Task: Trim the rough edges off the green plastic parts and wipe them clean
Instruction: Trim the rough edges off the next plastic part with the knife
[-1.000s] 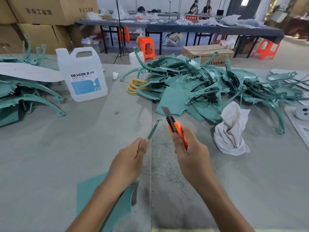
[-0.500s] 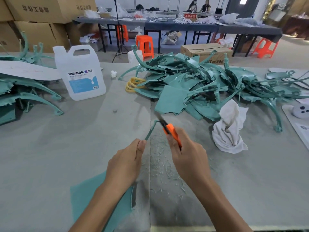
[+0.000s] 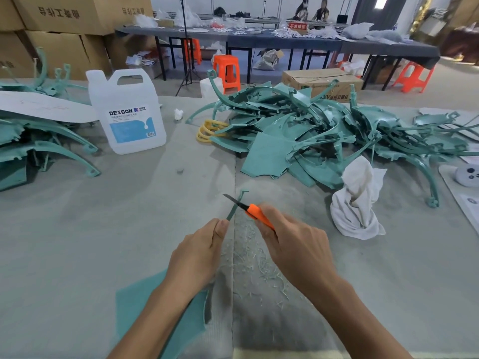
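My left hand (image 3: 199,252) grips a green plastic part (image 3: 234,208) whose thin arm sticks up past my fingers; its wide flat end lies under my forearm near the table's front edge. My right hand (image 3: 295,247) holds an orange utility knife (image 3: 255,212), with the blade laid across the thin arm just below its hooked tip. Pale plastic shavings (image 3: 259,265) lie scattered on the grey table below my hands. A crumpled white cloth (image 3: 357,203) sits to the right.
A big heap of green parts (image 3: 311,136) fills the middle and right back of the table, another stack (image 3: 39,141) lies at the left. A white DEXCON jug (image 3: 127,112) stands left of centre. Yellow loops (image 3: 207,130) lie by the heap.
The knife blade has swung from pointing up and away to crossing the thin green arm leftward. Both hands have held their grips.
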Demonstrator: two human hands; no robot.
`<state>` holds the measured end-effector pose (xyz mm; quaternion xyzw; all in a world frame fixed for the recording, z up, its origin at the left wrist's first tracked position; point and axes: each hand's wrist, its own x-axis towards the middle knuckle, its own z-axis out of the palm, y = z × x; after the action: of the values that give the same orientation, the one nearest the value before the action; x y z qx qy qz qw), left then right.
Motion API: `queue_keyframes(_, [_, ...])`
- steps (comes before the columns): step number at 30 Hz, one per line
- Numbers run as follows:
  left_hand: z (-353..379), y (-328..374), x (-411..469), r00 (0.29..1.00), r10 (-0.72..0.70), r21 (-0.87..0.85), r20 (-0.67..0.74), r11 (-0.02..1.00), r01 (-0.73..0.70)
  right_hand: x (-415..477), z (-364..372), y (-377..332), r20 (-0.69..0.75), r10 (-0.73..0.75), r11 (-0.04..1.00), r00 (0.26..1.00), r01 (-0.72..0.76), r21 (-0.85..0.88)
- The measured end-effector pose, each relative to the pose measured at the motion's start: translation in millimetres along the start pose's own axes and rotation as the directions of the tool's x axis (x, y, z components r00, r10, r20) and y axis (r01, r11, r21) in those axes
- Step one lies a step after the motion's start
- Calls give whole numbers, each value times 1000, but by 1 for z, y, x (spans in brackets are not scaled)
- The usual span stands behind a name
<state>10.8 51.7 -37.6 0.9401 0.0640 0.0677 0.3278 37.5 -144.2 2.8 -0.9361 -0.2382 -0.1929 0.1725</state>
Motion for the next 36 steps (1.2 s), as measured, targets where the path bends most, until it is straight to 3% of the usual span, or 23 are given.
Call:
queue_keyframes(5, [0, 0, 0, 1000, 6, -15, 13, 1000, -6, 1, 5, -2, -74, 117, 992, 990, -113, 56])
queue_keyframes(7, [0, -2, -3, 999, -22, -15, 26, 1000, 22, 7, 2, 5, -127, 207, 972, 970, -189, 138])
queue_keyframes(9, [0, -5, -6, 998, -35, 1, 44, 999, 35, 16, 2, 11, -81, 284, 925, 955, -251, 285])
queue_keyframes(13, [2, 4, -7, 997, 39, 58, 72, 997, -43, 30, 9, 1, 227, 293, 673, 929, -369, 641])
queue_keyframes(16, [-1, 5, -5, 991, 53, -3, 121, 999, -53, 34, 10, 3, 350, 239, 440, 906, -422, 793])
queue_keyframes(21, [-18, -1, -5, 950, 59, -197, 307, 980, 2, 34, 17, 3, 361, 188, 292, 913, -403, 867])
queue_keyframes(23, [-27, -2, -12, 924, 139, -191, 357, 979, -73, 36, 19, 4, 360, 211, 231, 909, -404, 885])
queue_keyframes(25, [-40, -11, -24, 920, 125, -157, 371, 985, -70, 37, 18, 8, 351, 256, 208, 901, -406, 890])
queue_keyframes(28, [-70, -38, -45, 957, 27, -133, 289, 991, 13, 38, 16, 22, 359, 354, 183, 864, -440, 879])
queue_keyframes(30, [-87, -56, -58, 996, -32, -279, 77, 959, 52, 36, 15, 32, 382, 412, 124, 827, -466, 876])
queue_keyframes(32, [-97, -72, -66, 987, -114, -438, -116, 897, 52, 35, 15, 39, 426, 450, 42, 785, -495, 868])
queue_keyframes(34, [-99, -84, -73, 986, -154, -555, -67, 827, 92, 33, 17, 40, 490, 472, -34, 733, -541, 841])
queue_keyframes(36, [-92, -82, -76, 993, -84, -535, 77, 838, 112, 32, 22, 35, 569, 479, -153, 668, -575, 804])
